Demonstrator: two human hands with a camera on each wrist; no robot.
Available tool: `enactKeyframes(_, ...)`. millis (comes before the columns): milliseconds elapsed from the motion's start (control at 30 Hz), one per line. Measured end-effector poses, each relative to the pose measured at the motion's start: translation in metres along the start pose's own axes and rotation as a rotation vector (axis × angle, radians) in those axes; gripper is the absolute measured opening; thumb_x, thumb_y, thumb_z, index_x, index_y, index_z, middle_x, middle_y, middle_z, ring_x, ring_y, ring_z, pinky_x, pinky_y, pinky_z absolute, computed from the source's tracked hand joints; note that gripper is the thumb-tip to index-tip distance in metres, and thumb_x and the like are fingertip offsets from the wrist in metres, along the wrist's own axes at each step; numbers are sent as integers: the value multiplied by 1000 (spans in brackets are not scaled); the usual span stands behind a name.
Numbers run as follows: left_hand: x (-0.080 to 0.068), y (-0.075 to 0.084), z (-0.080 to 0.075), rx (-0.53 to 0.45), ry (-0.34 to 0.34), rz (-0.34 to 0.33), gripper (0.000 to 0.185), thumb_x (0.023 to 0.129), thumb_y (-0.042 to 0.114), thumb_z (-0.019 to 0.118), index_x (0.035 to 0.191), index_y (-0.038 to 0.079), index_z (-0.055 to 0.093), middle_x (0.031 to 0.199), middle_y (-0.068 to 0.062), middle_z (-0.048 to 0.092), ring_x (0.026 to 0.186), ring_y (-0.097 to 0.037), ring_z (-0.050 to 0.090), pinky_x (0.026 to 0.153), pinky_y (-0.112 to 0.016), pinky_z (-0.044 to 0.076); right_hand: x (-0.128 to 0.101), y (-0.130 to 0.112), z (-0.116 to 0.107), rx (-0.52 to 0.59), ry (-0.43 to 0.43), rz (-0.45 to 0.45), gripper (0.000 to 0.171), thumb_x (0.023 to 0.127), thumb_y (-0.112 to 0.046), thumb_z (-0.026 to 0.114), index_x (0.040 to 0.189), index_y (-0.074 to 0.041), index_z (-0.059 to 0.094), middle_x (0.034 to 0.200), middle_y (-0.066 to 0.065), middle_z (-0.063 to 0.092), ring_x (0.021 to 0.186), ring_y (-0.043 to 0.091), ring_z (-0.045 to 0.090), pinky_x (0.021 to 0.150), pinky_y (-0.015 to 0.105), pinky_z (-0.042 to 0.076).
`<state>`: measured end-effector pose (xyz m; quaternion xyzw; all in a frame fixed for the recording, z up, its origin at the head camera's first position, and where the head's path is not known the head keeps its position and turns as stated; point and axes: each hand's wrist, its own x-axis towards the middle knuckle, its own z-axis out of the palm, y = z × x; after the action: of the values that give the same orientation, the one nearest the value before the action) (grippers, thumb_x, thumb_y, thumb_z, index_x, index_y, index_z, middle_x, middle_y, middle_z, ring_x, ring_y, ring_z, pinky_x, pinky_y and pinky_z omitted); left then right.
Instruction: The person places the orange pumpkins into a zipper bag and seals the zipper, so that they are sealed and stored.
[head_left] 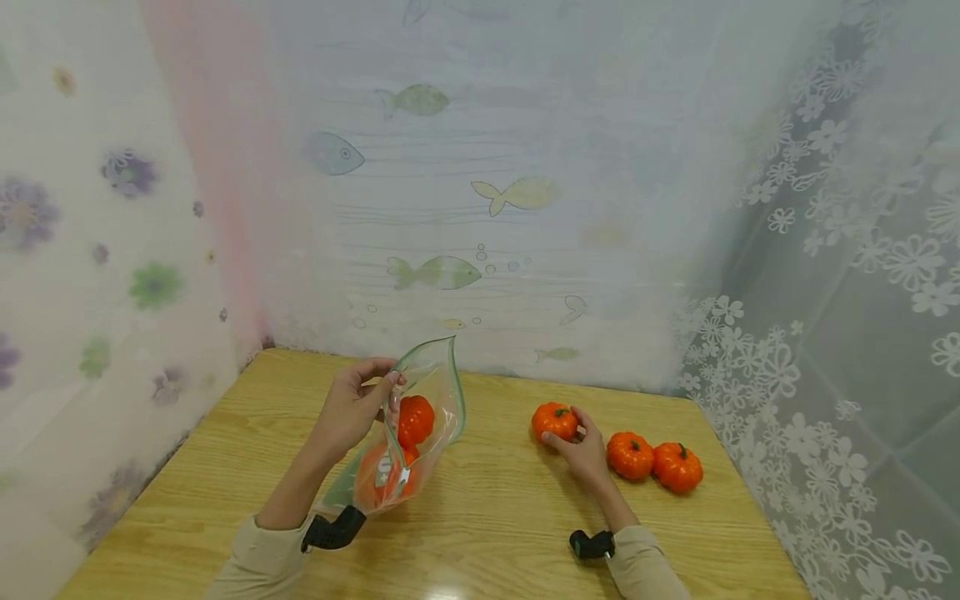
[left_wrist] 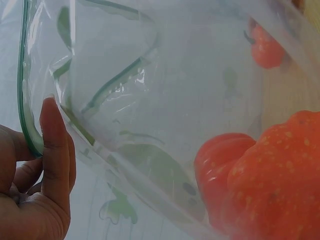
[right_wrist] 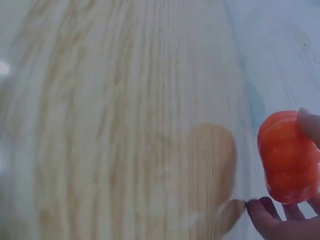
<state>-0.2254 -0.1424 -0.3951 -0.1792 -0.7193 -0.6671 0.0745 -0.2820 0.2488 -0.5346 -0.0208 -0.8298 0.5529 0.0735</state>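
Wooden bench [head_left: 480, 517] backed by fish-print curtains. Clear zip bag [head_left: 420, 417], upright near bench centre-left, mouth pulled open by left hand [head_left: 352, 412] pinching its green-edged rim, so contents drop in easily; two small orange pumpkins already inside. Right hand [head_left: 581, 446] curled around one pumpkin [head_left: 553, 421] resting on bench. Two more pumpkins [head_left: 654, 461] just beside, within reach.

Two small orange pumpkins [head_left: 654, 462] sit side by side on the wooden table [head_left: 495, 517].
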Motion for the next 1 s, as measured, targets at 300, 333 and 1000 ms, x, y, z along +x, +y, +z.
enactKeyframes(300, 0, 1, 0, -16, -5, -9, 30, 108, 11, 52, 126, -13, 56, 101, -9, 64, 62, -10, 61, 55, -29, 59, -2, -7, -3, 137, -8, -6, 86, 91, -20, 79, 160, -7, 29, 158, 22, 32, 133, 42, 50, 90, 20, 53)
enactKeyframes(333, 0, 2, 0, -16, -4, -8, 31, 108, 10, 52, 126, -14, 56, 100, -9, 64, 62, -10, 61, 55, -29, 59, -2, -8, -2, 156, -2, -9, 85, 91, -17, 79, 160, -7, 29, 156, 22, 33, 132, 42, 51, 88, 18, 53)
enactKeyframes(1000, 0, 1, 2, 4, 4, 8, 30, 108, 11, 52, 126, -12, 58, 100, -6, 65, 61, -9, 62, 55, -28, 58, -12, -33, -5, 288, -86, -71, 77, 89, 0, 77, 155, -9, 39, 152, 14, 39, 125, 33, 55, 86, 22, 58)
